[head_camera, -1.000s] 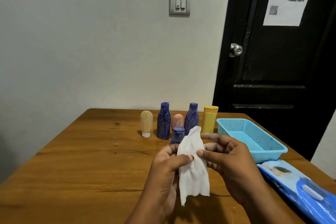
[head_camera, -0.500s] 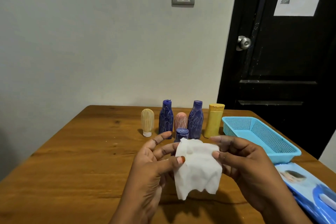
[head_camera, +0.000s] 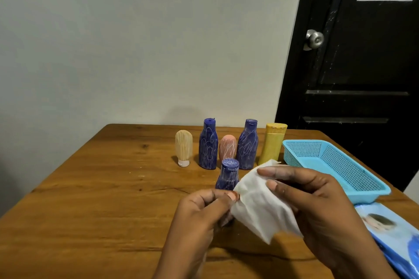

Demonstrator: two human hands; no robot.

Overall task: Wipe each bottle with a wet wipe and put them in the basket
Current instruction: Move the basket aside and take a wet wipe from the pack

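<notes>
White wet wipe [head_camera: 260, 207], pinched between left grip [head_camera: 201, 213] and right grip [head_camera: 317, 204] above brown wooden table [head_camera: 113, 188]; short scribbled dark-blue plastic bottle [head_camera: 227, 174] upright just beyond left grip, light-blue mesh plastic basket [head_camera: 328, 158] beyond right grip; risk: knuckles or trailing wipe toppling that bottle into the row of bottles [head_camera: 208, 145] behind.

Single head view — forward-down, seemingly close over table [head_camera: 95, 199], facing wall [head_camera: 113, 52].
</notes>
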